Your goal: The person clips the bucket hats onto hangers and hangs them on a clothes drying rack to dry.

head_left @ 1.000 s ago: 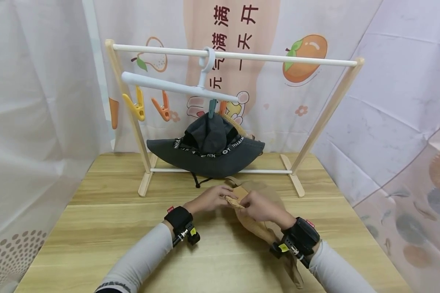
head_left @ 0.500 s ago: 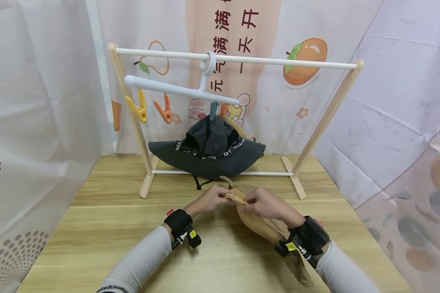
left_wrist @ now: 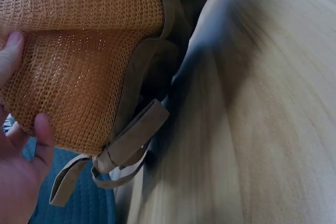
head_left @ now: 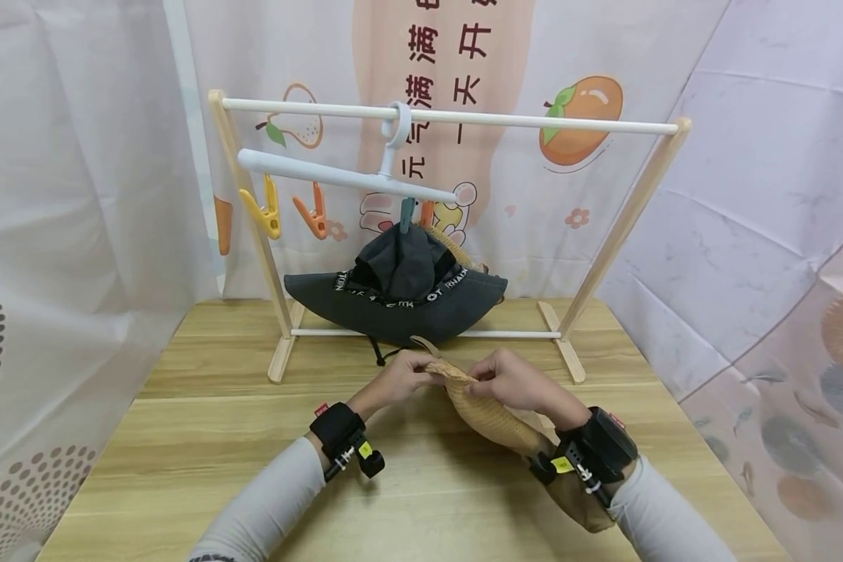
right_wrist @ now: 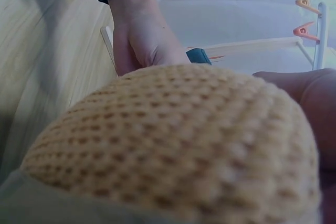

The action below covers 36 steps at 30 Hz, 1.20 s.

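Note:
A tan woven straw hat with a brown cloth brim slants above the table between both hands. My left hand pinches the near-left edge of its woven crown. In the left wrist view, the left thumb lies on the woven side, with fingers underneath, and a brown cloth tie dangles by the edge. My right hand pinches the top edge of the crown a short way to the right. Its fingertips are partly hidden. The crown fills most of the right wrist view, covering the left hand's fingers there.
Behind the hands stands a wooden rack carrying a pale blue hanger. A dark grey bucket hat hangs by a teal clip, with another woven hat partly behind it. Yellow and orange clips hang at left.
Both hands keep hold of the hat. The right hand has shifted slightly right, and the woven crown has turned to show more of its side. The brim's lower end has swung right and up.

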### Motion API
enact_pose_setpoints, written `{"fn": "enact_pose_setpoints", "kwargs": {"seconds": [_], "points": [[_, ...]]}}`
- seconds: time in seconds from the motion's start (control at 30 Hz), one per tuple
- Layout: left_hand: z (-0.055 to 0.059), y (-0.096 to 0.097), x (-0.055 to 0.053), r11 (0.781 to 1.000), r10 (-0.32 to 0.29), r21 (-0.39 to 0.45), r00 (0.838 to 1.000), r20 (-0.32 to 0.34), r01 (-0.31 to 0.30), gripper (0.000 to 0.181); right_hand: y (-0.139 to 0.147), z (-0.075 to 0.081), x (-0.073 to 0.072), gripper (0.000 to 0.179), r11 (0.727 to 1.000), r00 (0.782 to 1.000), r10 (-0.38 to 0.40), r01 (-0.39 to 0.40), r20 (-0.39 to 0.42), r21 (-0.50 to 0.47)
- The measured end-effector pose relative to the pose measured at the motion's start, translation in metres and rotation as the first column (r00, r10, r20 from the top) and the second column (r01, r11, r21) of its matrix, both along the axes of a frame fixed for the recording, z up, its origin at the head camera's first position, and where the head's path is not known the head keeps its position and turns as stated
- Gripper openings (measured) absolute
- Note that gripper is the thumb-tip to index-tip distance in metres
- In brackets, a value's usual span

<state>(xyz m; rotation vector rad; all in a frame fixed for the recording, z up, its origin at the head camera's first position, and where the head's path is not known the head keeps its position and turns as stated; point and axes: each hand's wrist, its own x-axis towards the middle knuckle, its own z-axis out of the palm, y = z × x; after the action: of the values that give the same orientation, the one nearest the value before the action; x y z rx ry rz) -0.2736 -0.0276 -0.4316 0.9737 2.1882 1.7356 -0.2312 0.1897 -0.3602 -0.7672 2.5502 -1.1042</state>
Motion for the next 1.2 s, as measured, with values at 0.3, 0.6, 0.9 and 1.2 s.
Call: {"fn": "enact_pose_setpoints", "kwargs": {"seconds": [0.3, 0.6, 0.9, 1.2], "points": [[0.004, -0.004, 0.003, 0.997, 0.08, -0.001, 0.997, -0.006, -0.08, 0.017, -0.004, 0.004, 0.0, 0.009, 1.0, 1.0, 0.007, -0.007, -0.006, -0.017], [-0.015, -0.002, -0.009, 0.987, 0.147, 0.069, 0.989, 0.001, -0.147, 0.018, -0.004, 0.011, 0.001, 0.012, 1.0, 1.0, -0.02, 0.021, 0.015, -0.017], [-0.008, -0.007, -0.004, 0.978, 0.157, 0.142, 0.987, -0.031, -0.151, 0.018, -0.004, 0.015, 0.001, 0.014, 1.0, 1.0, -0.019, 0.019, 0.018, -0.024], [-0.001, -0.013, -0.005, 0.97, 0.214, 0.126, 0.976, -0.051, -0.206, 0.017, -0.006, 0.013, -0.002, 0.014, 0.997, 1.0, -0.015, 0.015, 0.008, -0.069]]}}
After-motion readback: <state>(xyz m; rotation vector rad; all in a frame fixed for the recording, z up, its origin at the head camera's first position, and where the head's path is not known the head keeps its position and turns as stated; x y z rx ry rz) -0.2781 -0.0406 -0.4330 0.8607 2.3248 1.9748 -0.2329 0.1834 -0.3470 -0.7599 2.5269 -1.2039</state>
